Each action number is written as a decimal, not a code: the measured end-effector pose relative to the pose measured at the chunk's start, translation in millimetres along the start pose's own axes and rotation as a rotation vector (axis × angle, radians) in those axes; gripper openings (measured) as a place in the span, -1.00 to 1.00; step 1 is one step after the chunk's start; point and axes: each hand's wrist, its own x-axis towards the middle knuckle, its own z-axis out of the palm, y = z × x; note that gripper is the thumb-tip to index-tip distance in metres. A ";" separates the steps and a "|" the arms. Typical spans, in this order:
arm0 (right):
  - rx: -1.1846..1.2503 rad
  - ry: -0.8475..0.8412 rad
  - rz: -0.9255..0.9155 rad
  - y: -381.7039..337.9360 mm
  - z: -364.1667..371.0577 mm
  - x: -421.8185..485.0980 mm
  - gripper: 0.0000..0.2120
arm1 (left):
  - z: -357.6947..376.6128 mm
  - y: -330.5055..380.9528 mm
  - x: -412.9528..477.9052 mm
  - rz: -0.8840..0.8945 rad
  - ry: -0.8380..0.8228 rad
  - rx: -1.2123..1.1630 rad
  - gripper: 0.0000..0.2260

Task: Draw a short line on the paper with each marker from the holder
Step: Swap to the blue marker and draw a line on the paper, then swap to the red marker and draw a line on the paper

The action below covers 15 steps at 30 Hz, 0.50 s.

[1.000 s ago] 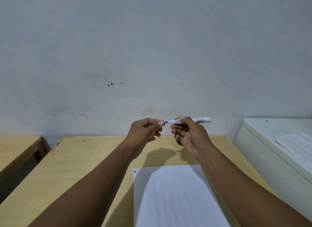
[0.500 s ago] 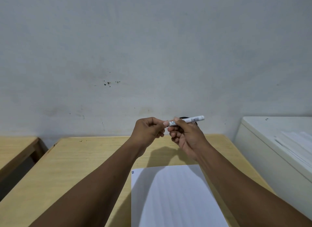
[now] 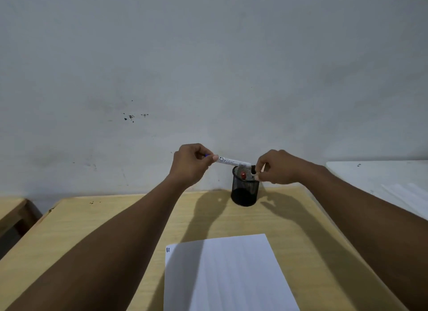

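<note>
We have the white marker [image 3: 234, 161] in our left hand [image 3: 190, 164], which is closed around its cap end, where a bit of blue peeks out by the fingers; the barrel lies nearly level, its free end reaching over the rim of the black mesh holder [image 3: 245, 190]. Our right hand [image 3: 279, 167] sits just beside that rim, fingers pinched on the top of another marker [image 3: 254, 171], dark-tipped with a pale barrel, that stands in the holder. A red-capped marker [image 3: 242, 174] also shows inside the mesh; whether more lie beneath it we cannot tell. The holder stands at the far edge of the wooden desk [image 3: 92, 229], close to the wall [image 3: 208, 67]. Nearer to us, well apart from the holder, lies the white paper [image 3: 231, 276], and at its top left corner we can make out two short dark strokes [image 3: 168, 249], side by side. We judge from these that two markers have made their lines, and that the white one in our left hand is likely one of them, on its way back into the holder, while the right hand takes up the next. At least the dark-tipped marker and the red one seem left to draw with, so we are probably around halfway, no further.
</note>
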 end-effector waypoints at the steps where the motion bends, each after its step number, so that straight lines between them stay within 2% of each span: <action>1: -0.008 0.003 0.001 1.9 -3.8 3.2 -0.95 | 4.5 0.4 6.1 0.015 -0.004 0.042 -0.86; 5: -0.015 0.035 0.002 6.2 -13.4 12.2 -0.85 | 22.6 2.4 25.5 0.071 -0.060 0.172 -0.87; 11: -0.039 0.028 0.010 10.3 -9.2 24.0 -0.82 | 45.5 2.6 40.1 0.131 -0.202 0.393 -0.88; 15: -0.026 0.027 0.019 12.2 -3.6 26.0 -0.80 | 56.0 -0.7 39.0 0.124 -0.304 0.473 -0.79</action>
